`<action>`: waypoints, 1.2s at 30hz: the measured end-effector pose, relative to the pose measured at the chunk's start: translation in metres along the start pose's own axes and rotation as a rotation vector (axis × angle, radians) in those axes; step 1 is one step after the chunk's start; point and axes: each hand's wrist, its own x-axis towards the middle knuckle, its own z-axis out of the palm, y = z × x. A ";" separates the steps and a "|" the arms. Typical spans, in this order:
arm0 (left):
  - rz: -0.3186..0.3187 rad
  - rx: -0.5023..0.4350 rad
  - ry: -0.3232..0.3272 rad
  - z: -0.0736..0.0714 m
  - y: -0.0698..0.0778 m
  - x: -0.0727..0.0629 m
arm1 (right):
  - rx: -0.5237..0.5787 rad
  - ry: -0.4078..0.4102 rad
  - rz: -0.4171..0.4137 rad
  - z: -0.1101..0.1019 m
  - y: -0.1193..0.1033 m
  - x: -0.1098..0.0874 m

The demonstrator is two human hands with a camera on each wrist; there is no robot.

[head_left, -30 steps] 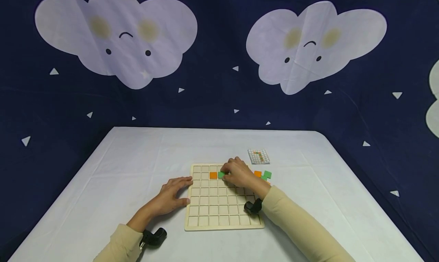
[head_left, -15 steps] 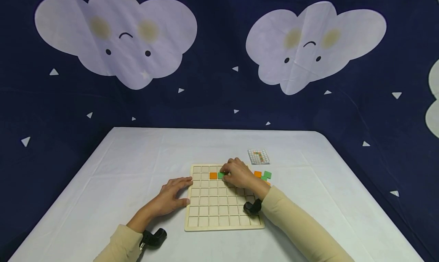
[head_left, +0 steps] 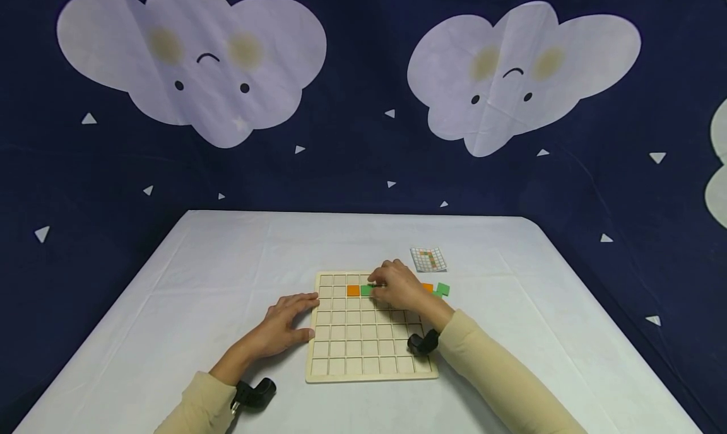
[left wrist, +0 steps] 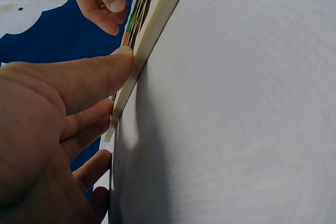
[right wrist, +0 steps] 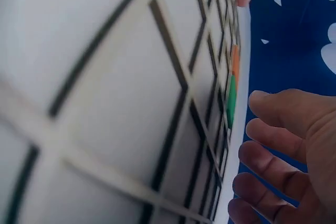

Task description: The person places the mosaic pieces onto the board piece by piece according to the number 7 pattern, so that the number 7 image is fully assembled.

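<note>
A wooden grid board (head_left: 352,347) lies on the white table. In one of its upper rows an orange square tile (head_left: 353,290) and a green square tile (head_left: 366,290) sit side by side. My left hand (head_left: 278,327) rests against the board's left edge; the left wrist view shows its thumb (left wrist: 113,74) touching the rim. Over the board, just right of the green tile, hovers my right hand (head_left: 400,286). Its thumb and fingers (right wrist: 273,169) are loosely bent and apart in the right wrist view, and nothing shows between them.
Beyond the board's upper right corner lies a printed grid card (head_left: 428,260). Loose orange (head_left: 427,287) and green (head_left: 443,289) tiles lie right of the board, partly behind my right hand. A dark blue cloth with clouds hangs behind the table (head_left: 227,251).
My right hand has come off the green tile and shifted slightly right, leaving the tile in its cell beside the orange one. The left hand has stayed in place.
</note>
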 end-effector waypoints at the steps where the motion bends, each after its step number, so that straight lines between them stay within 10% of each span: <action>1: 0.000 -0.002 -0.001 0.000 0.000 0.000 | 0.008 0.003 0.009 -0.002 0.000 -0.001; 36: -0.019 -0.010 -0.006 -0.001 0.002 -0.001 | 0.068 0.154 0.101 -0.026 0.026 -0.048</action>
